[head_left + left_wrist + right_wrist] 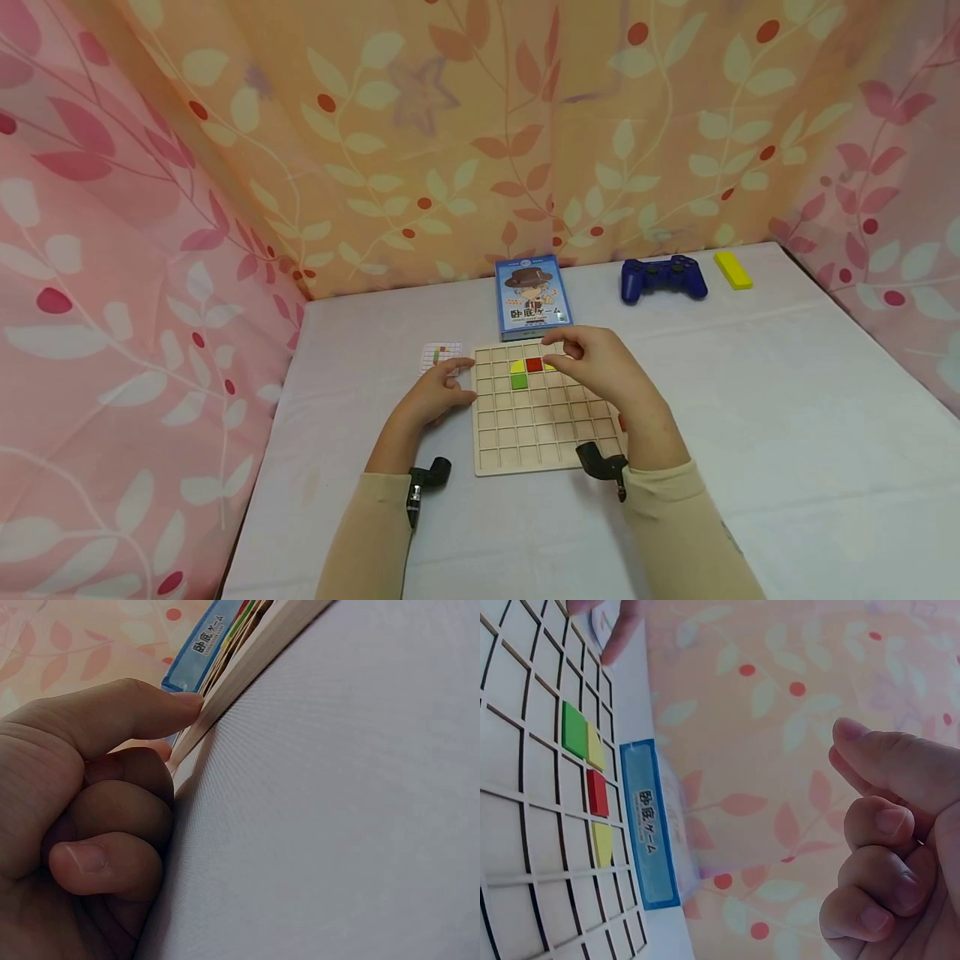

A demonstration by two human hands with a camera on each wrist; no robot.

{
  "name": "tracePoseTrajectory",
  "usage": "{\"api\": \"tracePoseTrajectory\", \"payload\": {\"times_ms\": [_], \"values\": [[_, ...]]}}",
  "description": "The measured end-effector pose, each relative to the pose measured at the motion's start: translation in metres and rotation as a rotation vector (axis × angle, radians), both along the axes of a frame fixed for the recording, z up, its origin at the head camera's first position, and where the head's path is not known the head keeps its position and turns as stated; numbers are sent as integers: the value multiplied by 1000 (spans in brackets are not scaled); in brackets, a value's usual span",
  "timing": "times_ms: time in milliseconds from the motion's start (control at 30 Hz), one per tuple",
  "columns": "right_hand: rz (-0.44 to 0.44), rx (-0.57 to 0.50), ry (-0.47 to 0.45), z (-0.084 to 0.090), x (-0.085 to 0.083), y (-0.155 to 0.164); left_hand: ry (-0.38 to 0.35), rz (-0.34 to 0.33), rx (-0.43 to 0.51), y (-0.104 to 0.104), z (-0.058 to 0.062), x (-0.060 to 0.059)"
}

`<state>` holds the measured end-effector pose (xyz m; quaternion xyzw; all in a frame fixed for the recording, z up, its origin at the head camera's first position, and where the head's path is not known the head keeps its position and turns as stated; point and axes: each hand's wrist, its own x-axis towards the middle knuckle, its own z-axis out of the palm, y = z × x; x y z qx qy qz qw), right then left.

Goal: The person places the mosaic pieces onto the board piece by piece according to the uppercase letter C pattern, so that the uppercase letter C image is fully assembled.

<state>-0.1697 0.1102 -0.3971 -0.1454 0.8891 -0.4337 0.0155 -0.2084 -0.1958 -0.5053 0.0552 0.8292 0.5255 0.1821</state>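
Observation:
A wooden grid board (498,458) lies on the table. In its upper rows are a yellow piece with a rounded corner (517,367), a red square piece (534,364), a second yellow piece (602,844) and a green square piece (520,381). My left hand (433,393) touches the board's left edge with thumb and index finger spread apart; its other fingers curl in the left wrist view. Above the board's upper right part hovers my right hand (611,367), thumb and index apart in the head view, with nothing visible between them. Its other fingers are curled.
A small patterned card (441,352) lies left of the board. Behind the board is a blue game box (534,296). Further right are a blue game controller (663,278) and a yellow block (732,271). Something red (622,422) shows partly behind the right wrist.

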Motion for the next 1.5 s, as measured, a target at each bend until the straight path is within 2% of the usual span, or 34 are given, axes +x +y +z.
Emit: {"api": "tracePoseTrajectory", "payload": {"times_ms": [500, 900, 1067, 1300, 1500], "values": [[-112, 24, -48, 0, 17, 33, -18, 19, -13, -2, 0, 3], [-181, 71, -104, -15, 16, 66, 3, 5, -10, -2, -4, 3], [-191, 98, -137, -22, 15, 80, -10, 8, -8, -2, -4, 3], [-185, 124, -217, -34, 12, 102, -19, 13, 1, -2, -3, 1], [-176, 138, -349, -49, 11, 116, -15, 12, 6, -1, -2, -1]]}}
